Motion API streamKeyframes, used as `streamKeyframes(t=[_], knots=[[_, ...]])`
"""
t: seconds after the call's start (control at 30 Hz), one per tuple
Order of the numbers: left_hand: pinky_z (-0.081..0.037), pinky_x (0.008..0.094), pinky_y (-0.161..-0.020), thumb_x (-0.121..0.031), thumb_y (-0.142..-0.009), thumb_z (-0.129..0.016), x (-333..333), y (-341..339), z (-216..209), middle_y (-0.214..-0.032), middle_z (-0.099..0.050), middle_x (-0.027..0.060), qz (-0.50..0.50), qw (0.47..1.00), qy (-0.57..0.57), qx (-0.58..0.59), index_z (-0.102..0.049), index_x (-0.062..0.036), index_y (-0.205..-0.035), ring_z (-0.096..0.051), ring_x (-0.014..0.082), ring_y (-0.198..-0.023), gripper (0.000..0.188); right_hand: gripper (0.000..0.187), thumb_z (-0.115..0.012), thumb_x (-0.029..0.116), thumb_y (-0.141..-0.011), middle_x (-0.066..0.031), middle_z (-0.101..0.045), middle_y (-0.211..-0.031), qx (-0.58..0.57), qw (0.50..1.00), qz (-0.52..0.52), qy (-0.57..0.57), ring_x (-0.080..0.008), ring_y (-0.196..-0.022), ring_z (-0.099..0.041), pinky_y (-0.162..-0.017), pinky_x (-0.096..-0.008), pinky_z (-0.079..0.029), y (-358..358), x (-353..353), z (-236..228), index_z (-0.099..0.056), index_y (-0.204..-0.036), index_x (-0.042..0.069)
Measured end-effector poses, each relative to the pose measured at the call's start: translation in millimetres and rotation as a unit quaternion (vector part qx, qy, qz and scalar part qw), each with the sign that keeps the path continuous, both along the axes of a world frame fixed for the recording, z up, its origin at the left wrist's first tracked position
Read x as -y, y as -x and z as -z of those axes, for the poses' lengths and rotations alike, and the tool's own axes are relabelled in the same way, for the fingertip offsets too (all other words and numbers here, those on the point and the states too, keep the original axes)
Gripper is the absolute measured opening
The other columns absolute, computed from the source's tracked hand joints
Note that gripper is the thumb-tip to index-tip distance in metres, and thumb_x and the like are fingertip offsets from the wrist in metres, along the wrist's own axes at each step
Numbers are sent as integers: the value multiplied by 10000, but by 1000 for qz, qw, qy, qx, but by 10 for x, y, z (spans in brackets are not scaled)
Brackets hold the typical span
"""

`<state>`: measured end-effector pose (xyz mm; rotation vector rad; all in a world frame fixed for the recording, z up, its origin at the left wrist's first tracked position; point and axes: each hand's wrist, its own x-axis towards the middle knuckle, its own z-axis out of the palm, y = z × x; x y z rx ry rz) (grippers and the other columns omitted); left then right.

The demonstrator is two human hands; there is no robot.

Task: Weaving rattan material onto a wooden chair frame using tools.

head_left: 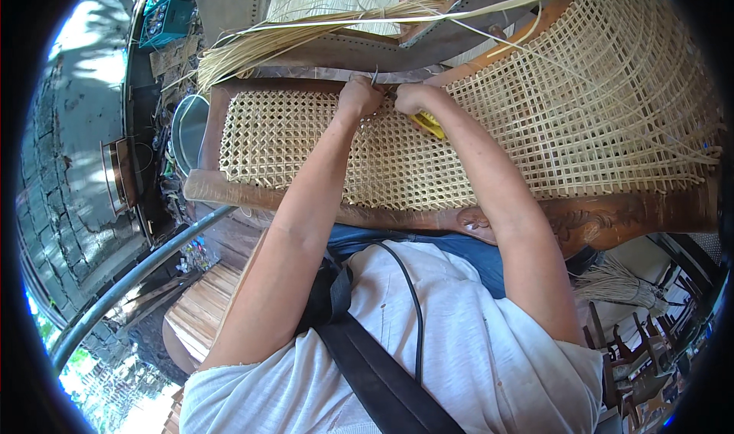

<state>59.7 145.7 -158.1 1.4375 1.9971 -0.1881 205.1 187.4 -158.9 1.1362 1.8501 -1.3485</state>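
Observation:
A wooden frame (283, 197) filled with woven cane (287, 139) lies across my lap. At its far rail my left hand (359, 97) is closed, and a thin pointed metal tool (375, 73) sticks up past its fingers. What the rest of that tool looks like is hidden. Close beside it on the right, my right hand (417, 99) is also closed, around a tool with a yellow handle (428, 125). The handle shows below the palm, over the cane; its working end cannot be made out. Both hands rest at the far edge of the weave.
Beyond the frame, a bundle of loose cane strands (252, 48) lies on another wooden piece (336, 42). Long strands cross the upper right, where the weave (612, 74) has loose ends. A bucket (189, 136) stands at left, near a metal pipe (153, 273).

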Motion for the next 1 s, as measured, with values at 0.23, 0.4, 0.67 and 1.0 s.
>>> streamKeyframes(t=[0.23,0.4,0.67,1.0], knots=[[-561,478,-762,-363,-812,-615,84,116,219,-809,-660,322,36,993,-114,-22,-698,64,-807,-687,431,-851,435,274,-462,5,-854,-228,-656,-766,-31,974,226,-3,-290,-546,-645,-474,-413,-542,-105,185,-191,-588,-1066,-114],[-556,482,-777,-344,-807,-618,91,162,176,-841,-655,338,59,994,-88,10,-692,78,-813,-680,441,-879,428,415,-493,66,-843,-147,-652,-703,-202,901,382,47,-232,-548,-653,-482,-369,-542,-157,344,-31,-595,-1244,38],[-540,457,-859,-250,-773,-642,47,127,14,-1001,-673,310,68,997,1,25,-681,64,-972,-669,409,-989,374,420,-555,76,-847,-99,-632,-765,-196,908,347,129,-159,-573,-610,-480,-313,-519,-106,358,54,-602,-1264,75],[-531,463,-791,-203,-757,-627,204,313,278,-846,-676,273,-13,969,-235,81,-662,17,-889,-667,428,-867,258,454,-505,50,-763,-273,-693,-987,-187,955,211,-88,-369,-835,-711,-767,-424,-574,23,397,-40,-664,-1187,69]])
